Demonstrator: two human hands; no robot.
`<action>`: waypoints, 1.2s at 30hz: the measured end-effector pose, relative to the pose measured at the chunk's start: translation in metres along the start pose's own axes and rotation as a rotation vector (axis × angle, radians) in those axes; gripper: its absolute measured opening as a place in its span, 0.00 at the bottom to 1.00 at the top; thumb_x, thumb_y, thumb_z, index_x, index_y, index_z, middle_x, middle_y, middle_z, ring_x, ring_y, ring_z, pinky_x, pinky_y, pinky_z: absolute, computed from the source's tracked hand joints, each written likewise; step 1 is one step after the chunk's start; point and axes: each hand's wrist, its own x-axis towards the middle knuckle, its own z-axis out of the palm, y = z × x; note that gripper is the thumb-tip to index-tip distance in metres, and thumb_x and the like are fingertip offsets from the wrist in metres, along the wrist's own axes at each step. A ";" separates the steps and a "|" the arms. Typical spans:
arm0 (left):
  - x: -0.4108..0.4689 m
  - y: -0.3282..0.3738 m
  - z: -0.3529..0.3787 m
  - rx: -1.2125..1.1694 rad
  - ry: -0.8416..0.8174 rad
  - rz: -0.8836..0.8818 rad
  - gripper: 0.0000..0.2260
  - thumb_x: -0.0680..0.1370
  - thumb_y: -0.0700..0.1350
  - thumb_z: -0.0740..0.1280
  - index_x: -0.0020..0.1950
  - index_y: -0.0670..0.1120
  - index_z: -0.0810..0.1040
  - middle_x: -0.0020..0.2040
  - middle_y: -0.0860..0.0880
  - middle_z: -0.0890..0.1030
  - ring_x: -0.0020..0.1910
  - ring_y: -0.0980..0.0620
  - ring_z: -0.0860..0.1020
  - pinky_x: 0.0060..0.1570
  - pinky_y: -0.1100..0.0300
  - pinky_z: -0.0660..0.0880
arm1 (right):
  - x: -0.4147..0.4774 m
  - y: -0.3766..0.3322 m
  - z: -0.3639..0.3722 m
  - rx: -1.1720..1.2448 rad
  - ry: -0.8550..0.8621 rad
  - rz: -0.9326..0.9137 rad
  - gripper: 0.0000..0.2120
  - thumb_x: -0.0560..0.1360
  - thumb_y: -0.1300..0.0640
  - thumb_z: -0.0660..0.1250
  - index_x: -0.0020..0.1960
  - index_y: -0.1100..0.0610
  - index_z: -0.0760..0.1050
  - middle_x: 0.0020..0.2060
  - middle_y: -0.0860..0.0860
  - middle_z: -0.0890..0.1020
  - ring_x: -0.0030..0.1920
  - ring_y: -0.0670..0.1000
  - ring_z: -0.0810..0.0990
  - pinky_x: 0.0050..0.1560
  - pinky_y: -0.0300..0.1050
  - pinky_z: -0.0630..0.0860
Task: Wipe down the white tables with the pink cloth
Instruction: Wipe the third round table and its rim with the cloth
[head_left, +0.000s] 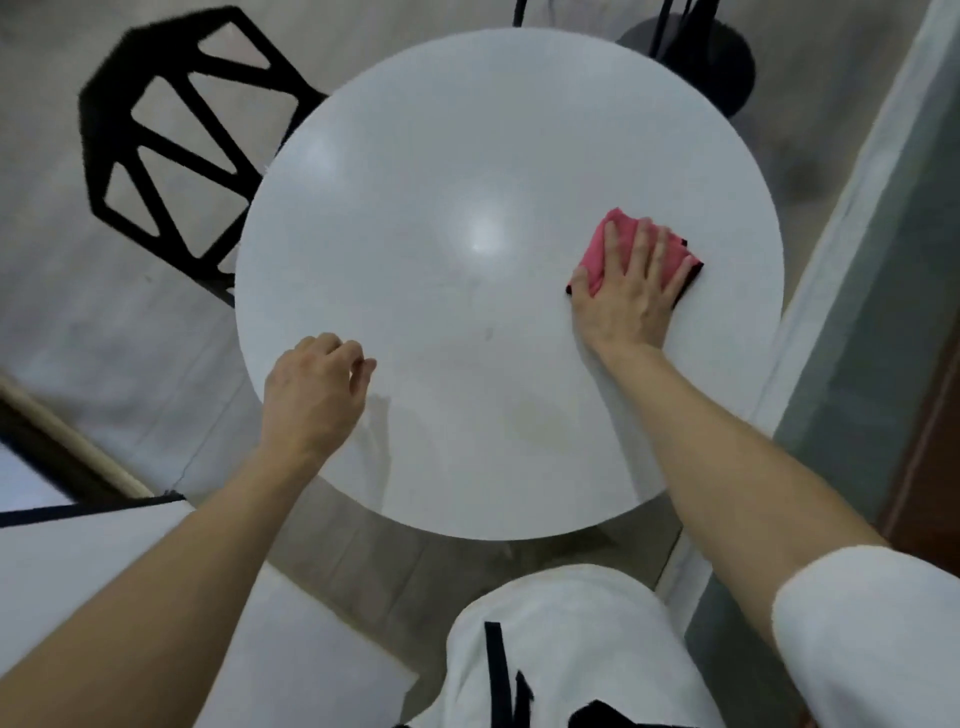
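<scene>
Presses cloth (602, 249) flat on counter (441, 156), right of centre, under right hand (631, 296), fingers (647, 244) straight and spread. Keeps left hand (311, 395) by the near-left rim, loosely curled, holding nothing. Best: stay flat, overlap sweeps, cover the rim.

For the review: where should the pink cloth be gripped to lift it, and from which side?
The pink cloth is probably best pinched at its exposed far-left edge, from above on the table-centre side. The right hand lies flat over the rest, pressing it to the white table, so only that edge is free.
</scene>
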 end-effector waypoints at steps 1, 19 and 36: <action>0.013 -0.004 -0.004 0.018 -0.001 0.033 0.13 0.86 0.49 0.69 0.49 0.42 0.83 0.44 0.46 0.81 0.44 0.41 0.79 0.42 0.46 0.74 | 0.003 -0.027 0.001 0.006 -0.005 -0.020 0.37 0.83 0.35 0.47 0.89 0.46 0.49 0.88 0.56 0.51 0.88 0.60 0.47 0.83 0.73 0.43; 0.159 -0.031 0.032 -0.086 -0.058 0.992 0.07 0.85 0.42 0.69 0.62 0.44 0.82 0.61 0.44 0.82 0.58 0.39 0.79 0.57 0.44 0.76 | -0.156 -0.020 0.029 0.014 0.139 0.346 0.33 0.86 0.35 0.50 0.89 0.43 0.49 0.88 0.48 0.53 0.88 0.51 0.48 0.86 0.65 0.47; 0.181 -0.096 -0.014 0.289 -0.517 1.350 0.53 0.73 0.64 0.82 0.89 0.55 0.56 0.89 0.50 0.55 0.85 0.42 0.60 0.74 0.39 0.75 | -0.279 -0.251 0.057 0.033 0.096 0.628 0.35 0.85 0.34 0.53 0.88 0.42 0.51 0.88 0.49 0.53 0.88 0.52 0.48 0.86 0.65 0.46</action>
